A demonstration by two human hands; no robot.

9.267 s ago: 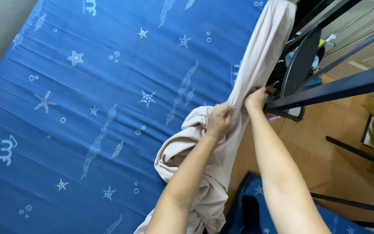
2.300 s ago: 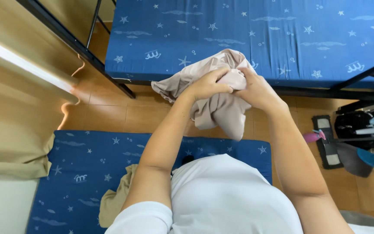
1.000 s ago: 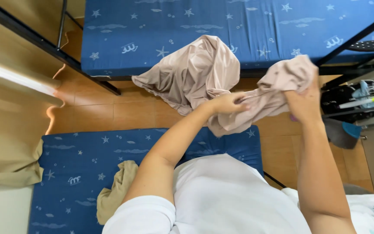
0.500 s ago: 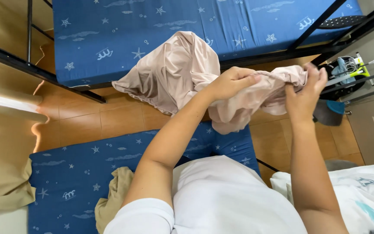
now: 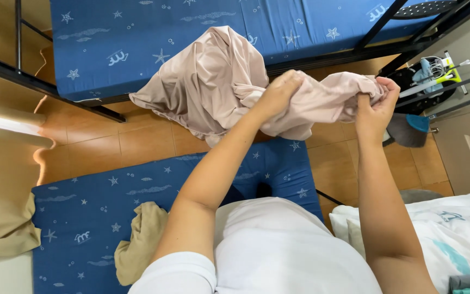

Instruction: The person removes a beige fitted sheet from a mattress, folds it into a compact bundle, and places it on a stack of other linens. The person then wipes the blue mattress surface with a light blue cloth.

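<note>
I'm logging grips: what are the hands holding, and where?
Both hold the beige-pink fabric sheet: left hand mid-bunch, right hand at its gathered end.

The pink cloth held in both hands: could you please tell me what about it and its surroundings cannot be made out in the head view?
- Pink cloth: its kind and full shape, bunched up.
- Left hand: fingertips buried in folds.
- Right hand: palm turned away.
- Tan cloth: partly behind the arm.
- Things in the black rack: too small.

Two hands, left hand [image 5: 276, 96] and right hand [image 5: 375, 108]; one beige cloth [image 5: 218, 81]; two blue star-patterned mattresses, upper mattress [image 5: 137, 38] and lower mattress [image 5: 93, 212]; one olive cloth [image 5: 140, 239]; one white pillow [image 5: 452, 239]; one dustpan [image 5: 409, 128].
</note>
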